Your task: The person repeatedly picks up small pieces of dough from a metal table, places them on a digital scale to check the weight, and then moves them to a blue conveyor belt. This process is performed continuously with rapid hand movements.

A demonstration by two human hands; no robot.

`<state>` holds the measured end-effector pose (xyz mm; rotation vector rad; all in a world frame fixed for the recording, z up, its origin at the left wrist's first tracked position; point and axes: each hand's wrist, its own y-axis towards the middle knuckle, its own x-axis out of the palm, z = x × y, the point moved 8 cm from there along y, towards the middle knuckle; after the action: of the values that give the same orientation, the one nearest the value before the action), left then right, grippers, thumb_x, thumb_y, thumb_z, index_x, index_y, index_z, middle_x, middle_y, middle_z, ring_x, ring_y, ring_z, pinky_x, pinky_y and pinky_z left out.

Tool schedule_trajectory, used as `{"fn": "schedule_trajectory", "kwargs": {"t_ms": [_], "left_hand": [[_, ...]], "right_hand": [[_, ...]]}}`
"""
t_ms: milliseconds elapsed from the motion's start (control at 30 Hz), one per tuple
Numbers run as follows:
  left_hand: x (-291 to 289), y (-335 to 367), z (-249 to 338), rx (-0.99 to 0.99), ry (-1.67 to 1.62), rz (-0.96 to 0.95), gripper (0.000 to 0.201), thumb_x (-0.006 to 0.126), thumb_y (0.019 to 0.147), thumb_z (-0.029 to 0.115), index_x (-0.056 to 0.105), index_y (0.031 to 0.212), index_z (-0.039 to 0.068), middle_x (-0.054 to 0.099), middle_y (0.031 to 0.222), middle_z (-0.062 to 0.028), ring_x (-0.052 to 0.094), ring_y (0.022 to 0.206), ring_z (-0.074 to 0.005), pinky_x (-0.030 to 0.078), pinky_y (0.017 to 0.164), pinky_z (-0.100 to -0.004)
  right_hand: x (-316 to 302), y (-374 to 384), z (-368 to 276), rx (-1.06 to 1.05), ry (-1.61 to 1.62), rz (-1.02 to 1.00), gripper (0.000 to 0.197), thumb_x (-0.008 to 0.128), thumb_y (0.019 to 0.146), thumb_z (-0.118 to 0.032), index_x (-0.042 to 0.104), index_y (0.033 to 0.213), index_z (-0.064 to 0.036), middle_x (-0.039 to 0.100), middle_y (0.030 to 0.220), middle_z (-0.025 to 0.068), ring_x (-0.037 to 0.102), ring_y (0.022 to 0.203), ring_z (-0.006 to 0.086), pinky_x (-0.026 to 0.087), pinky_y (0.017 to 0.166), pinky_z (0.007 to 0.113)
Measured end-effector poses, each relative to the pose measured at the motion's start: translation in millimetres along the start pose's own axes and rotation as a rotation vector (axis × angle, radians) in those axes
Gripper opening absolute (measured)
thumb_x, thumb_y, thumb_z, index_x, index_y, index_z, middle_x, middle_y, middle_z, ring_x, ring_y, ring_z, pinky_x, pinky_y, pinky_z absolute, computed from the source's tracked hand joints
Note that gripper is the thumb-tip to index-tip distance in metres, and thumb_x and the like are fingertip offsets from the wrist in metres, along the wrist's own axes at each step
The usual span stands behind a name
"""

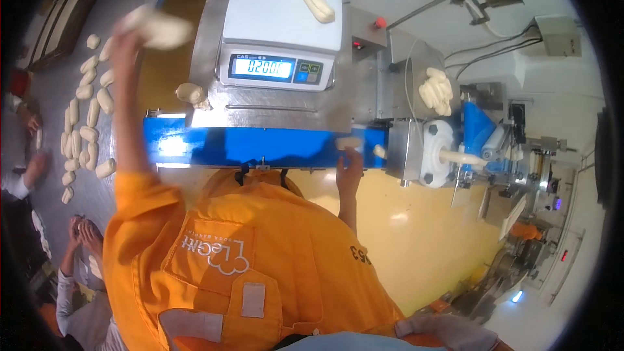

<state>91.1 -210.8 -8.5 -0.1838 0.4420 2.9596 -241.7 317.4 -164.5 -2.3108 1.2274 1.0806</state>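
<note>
My left hand (128, 38) is raised at the left, closed on a pale dough piece (162, 30) that motion smears; it could be more than one. Over the blue conveyor belt (260, 147), my right hand (351, 158) has its fingers on a small dough piece (349, 143). One long dough piece (317, 3) lies on the white pan of a digital scale (279, 32) with a lit display. More dough (191, 93) rests on the metal surface beside the scale's lower left corner. Another piece (380, 151) sits at the belt's right end.
Several dough pieces (84, 133) are spread over the grey table (133, 0) at left. Co-workers' hands (84, 233) are at its edge. A dough machine (437, 156) with a dough pile (437, 93) stands right. A lamp arm (429, 5) reaches out at upper right.
</note>
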Motion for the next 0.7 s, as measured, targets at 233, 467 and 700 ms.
{"fn": "schedule_trajectory", "kwargs": {"t_ms": [233, 467, 700], "left_hand": [[-393, -29, -58, -0.138, 1.367, 0.179, 0.059, 0.063, 0.087, 0.033, 0.046, 0.137, 0.009, 0.049, 0.133, -0.0219, 0.052, 0.118, -0.0354, 0.039, 0.101, -0.0402], [-197, -41, -46, 0.286, 1.190, -0.017, 0.064, 0.067, 0.085, 0.023, 0.039, 0.138, 0.000, 0.046, 0.136, -0.0221, 0.042, 0.129, -0.0351, 0.032, 0.107, -0.0397], [215, -69, 135, 0.756, 0.473, -0.617, 0.052, 0.068, 0.076, 0.004, 0.056, 0.125, 0.019, 0.054, 0.130, -0.0073, 0.050, 0.122, -0.0274, 0.040, 0.102, -0.0430]], "right_hand": [[93, 23, 28, -0.453, -0.918, -0.225, 0.043, 0.050, 0.085, -0.015, 0.052, 0.128, -0.0165, 0.051, 0.126, 0.0115, 0.048, 0.121, 0.0293, 0.044, 0.097, 0.043], [74, 28, 43, -0.405, -0.570, -0.181, 0.029, 0.056, 0.078, -0.005, 0.060, 0.107, -0.0056, 0.058, 0.109, 0.0159, 0.056, 0.100, 0.0343, 0.049, 0.080, 0.041], [-7, 24, 100, 0.181, -0.161, -0.063, 0.008, 0.062, 0.076, -0.008, 0.065, 0.082, -0.0054, 0.055, 0.087, 0.0169, 0.057, 0.081, 0.0325, 0.048, 0.074, 0.038]]}}
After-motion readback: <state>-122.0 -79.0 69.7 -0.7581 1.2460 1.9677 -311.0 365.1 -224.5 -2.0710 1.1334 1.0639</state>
